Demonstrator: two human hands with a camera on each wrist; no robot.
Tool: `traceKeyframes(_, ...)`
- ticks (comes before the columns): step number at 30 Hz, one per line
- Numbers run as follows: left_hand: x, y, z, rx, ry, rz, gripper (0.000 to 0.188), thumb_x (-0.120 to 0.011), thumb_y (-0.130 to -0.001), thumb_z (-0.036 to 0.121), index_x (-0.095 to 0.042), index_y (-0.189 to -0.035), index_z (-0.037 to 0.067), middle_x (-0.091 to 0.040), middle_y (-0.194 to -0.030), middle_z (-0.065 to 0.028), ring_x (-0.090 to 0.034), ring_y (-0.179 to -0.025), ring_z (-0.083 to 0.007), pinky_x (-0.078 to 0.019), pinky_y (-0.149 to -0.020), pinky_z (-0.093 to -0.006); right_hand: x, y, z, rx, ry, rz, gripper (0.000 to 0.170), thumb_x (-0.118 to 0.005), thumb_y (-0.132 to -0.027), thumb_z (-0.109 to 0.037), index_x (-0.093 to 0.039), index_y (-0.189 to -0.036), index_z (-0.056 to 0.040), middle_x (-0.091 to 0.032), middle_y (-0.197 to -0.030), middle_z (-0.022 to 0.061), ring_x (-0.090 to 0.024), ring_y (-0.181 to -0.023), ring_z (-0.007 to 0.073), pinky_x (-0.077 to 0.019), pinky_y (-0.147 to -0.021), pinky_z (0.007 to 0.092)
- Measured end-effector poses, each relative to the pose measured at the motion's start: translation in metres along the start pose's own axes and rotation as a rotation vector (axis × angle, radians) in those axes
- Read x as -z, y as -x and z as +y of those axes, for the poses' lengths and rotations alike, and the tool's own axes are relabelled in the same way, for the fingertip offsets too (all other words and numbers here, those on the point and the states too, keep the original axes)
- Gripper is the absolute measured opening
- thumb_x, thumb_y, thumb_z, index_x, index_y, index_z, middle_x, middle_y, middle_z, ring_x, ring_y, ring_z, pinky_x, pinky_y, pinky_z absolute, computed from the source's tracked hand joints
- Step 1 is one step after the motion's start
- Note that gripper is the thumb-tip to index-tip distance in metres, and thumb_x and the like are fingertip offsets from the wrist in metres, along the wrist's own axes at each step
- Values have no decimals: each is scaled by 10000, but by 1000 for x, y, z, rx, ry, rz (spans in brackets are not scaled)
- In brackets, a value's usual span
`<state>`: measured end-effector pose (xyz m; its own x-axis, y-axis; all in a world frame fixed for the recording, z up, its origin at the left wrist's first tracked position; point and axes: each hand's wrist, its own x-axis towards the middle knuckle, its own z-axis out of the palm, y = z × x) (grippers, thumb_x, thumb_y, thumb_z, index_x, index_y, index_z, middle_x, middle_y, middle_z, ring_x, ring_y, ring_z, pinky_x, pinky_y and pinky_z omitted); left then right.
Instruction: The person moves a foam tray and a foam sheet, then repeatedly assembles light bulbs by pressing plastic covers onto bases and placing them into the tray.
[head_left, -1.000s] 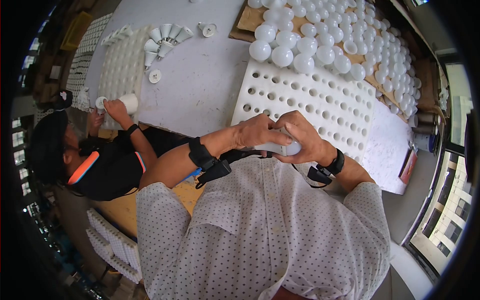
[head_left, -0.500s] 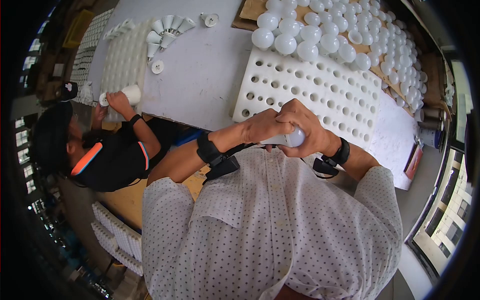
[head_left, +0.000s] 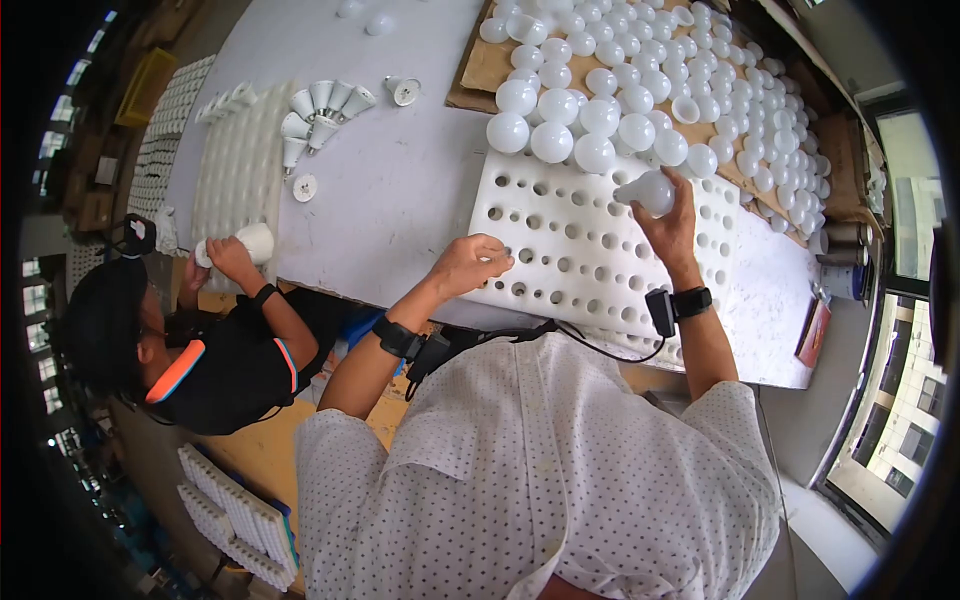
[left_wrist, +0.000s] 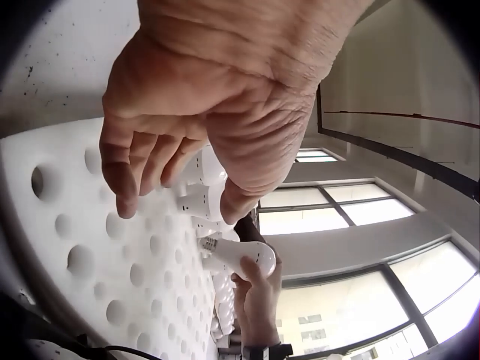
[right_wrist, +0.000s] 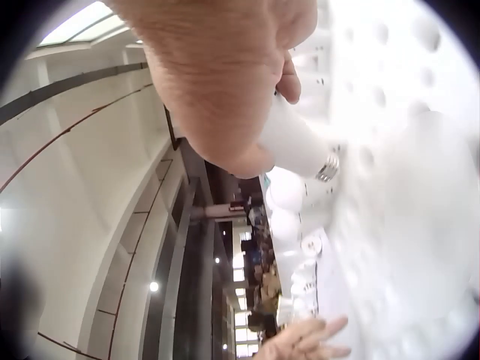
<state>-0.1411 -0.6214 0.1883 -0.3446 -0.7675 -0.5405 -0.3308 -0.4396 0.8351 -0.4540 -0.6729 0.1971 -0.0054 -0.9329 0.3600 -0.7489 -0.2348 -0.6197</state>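
In the head view the right hand [head_left: 672, 228] grips a white bulb [head_left: 650, 192] by its round end, above the far part of a white foam tray [head_left: 590, 240] full of holes. The bulb lies tilted, its metal screw base pointing left; the right wrist view shows that metal base [right_wrist: 328, 168] near the tray. Over the tray's left edge the left hand [head_left: 468, 266] hangs with relaxed fingers and holds nothing visible. From the left wrist view its fingers [left_wrist: 150, 161] are spread loosely above the holes, with the right hand [left_wrist: 259, 300] and bulb beyond.
Many round white domes [head_left: 552, 142] cover cardboard behind the tray. Bulb housings [head_left: 322, 132] lie in a cluster on the table [head_left: 400, 180], left of the tray. A second person [head_left: 215, 370] works at the left beside another foam tray [head_left: 235, 190]. Windows stand at right.
The hands, together around the bulb before, have parted. The right hand has carried the bulb forward and right over the tray; the left hand has let go and moved left.
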Motion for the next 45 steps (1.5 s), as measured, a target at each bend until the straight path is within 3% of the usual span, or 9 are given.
traceKeyframes(10,63,-19,-48,-45,-40,294,293,-612,-801,157,-575,-1027,-26,-635,-971,-157,-614,-876,-187,-504,-667,-266,9,-93,20,-153,-126,-56,352,-668,-751,-126,-582,-1083,-46,-571,-1070,110,-585,-899,200,-484,-752,332)
traceKeyframes(17,130,-44,-63,-137,-252,900,263,-562,-787,50,-564,-1040,-20,-632,-982,-154,-622,-868,-239,-481,-715,-255,-18,-203,77,55,375,-713,623,-666,-699,-133,-422,-1271,-108,-500,-1148,173,-513,-1012,350,-423,-866,396)
traceKeyframes(24,244,-25,-118,99,-687,1398,500,-423,-707,-108,-401,-1200,-27,-382,-1298,-252,-364,-1218,-347,-325,-999,-388,-59,-211,100,65,466,-801,718,-724,-609,-102,-395,-1246,-97,-466,-1195,144,-494,-1066,352,-444,-852,404)
traceKeyframes(29,281,-31,-140,154,-663,1027,573,-412,-708,-117,-369,-1264,12,-296,-1362,-239,-308,-1258,-333,-303,-1026,-340,-39,-213,90,66,621,-732,675,-708,-628,-107,-408,-1232,-110,-464,-1201,137,-516,-1023,365,-452,-826,429)
traceKeyframes(32,271,-25,-115,152,-719,909,437,-451,-724,-80,-463,-1157,-23,-513,-1136,-256,-483,-1070,-385,-393,-906,-404,-2,-200,86,103,633,-442,617,-673,-686,-124,-402,-1240,-97,-511,-1138,123,-576,-920,322,-480,-768,390)
traceKeyframes(35,238,-21,-94,240,-707,738,479,-491,-720,-83,-452,-1190,-1,-493,-1202,-220,-461,-1131,-337,-379,-933,-384,30,-171,79,-446,-416,-184,556,-606,-782,-177,-369,-1272,-58,-556,-999,88,-578,-736,160,-462,-642,248)
traceKeyframes(38,199,-27,-81,279,-1056,612,504,-529,-702,-86,-460,-1190,20,-487,-1218,-198,-438,-1159,-314,-374,-932,-390,45,-118,45,-489,-1025,-137,609,-591,-794,-183,-300,-1318,-70,-543,-1040,95,-561,-746,151,-450,-595,234)
traceKeyframes(40,185,-41,-107,-160,-1099,608,520,-569,-681,-73,-466,-1178,38,-476,-1239,-176,-405,-1191,-292,-362,-939,-387,44,-83,29,-508,-1040,-184,679,-634,-769,-216,-281,-1332,-76,-539,-1046,97,-553,-756,152,-446,-587,229)
traceKeyframes(45,137,-50,-99,-150,-1000,556,517,-662,-670,39,-456,-1140,-25,-537,-1147,-198,-540,-1034,-317,-445,-849,-372,31,-17,-2,-506,-1268,-296,793,-729,-675,-312,-316,-1291,-31,-542,-1044,135,-565,-771,165,-473,-574,245)
